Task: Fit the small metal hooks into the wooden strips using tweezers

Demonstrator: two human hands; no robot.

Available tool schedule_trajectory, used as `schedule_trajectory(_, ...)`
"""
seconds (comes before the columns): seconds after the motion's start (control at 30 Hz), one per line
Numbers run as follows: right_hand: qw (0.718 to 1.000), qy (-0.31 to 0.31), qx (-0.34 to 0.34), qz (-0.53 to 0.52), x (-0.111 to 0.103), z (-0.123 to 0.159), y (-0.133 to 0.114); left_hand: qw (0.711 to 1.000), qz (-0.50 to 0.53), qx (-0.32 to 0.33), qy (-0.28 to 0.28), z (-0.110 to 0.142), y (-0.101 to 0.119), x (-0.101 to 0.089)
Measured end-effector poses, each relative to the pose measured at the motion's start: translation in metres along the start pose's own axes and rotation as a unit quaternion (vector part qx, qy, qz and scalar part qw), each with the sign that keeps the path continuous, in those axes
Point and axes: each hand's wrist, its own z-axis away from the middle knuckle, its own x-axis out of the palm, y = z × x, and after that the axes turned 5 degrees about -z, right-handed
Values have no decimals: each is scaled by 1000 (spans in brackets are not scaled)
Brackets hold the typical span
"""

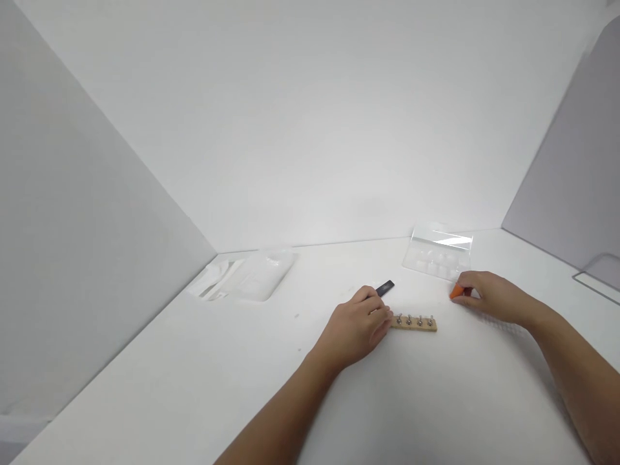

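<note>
My left hand (361,324) is closed on the left end of a narrow wooden strip (414,327). Several small metal fittings, resembling toggle switches, stand in a row along the strip; its left end is hidden under my fingers. Just beyond that hand a flat black object (386,288) sticks out, its near part covered by the hand. To the right, my right hand (487,296) pinches a small orange object (456,291) between thumb and fingers, slightly above or on the white table; I cannot tell which. The orange object's kind is not clear.
A clear plastic case (438,253) with round compartments lies at the back right, just beyond my right hand. At the back left rest a translucent plastic bag (261,274) and white packaging (210,279). A grey-edged clear item (598,284) is at the far right. Walls enclose the white table (232,361).
</note>
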Motion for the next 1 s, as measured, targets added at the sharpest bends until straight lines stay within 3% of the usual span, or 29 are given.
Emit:
schedule_trajectory(0.17, 1000, 9, -10, 22, 2, 2, -6, 1000, 27, -11, 8, 1, 1, -3)
schedule_trajectory(0.47, 994, 47, -21, -92, 9, 3, -17, 997, 52, -56, -14, 2, 2, -8)
schedule_trajectory(0.73, 973, 97, -7, -211, 15, 0, -26, 990, 87, -78, 74, 0, 3, -4)
schedule_trajectory(0.87, 941, 90, -59, -321, 23, 6, -53, 968, 193, -129, 100, -3, 12, -2)
schedule_trajectory(1.0, 932, 77, -79, -344, 38, 16, -80, 920, 327, -193, 93, -7, 28, -3)
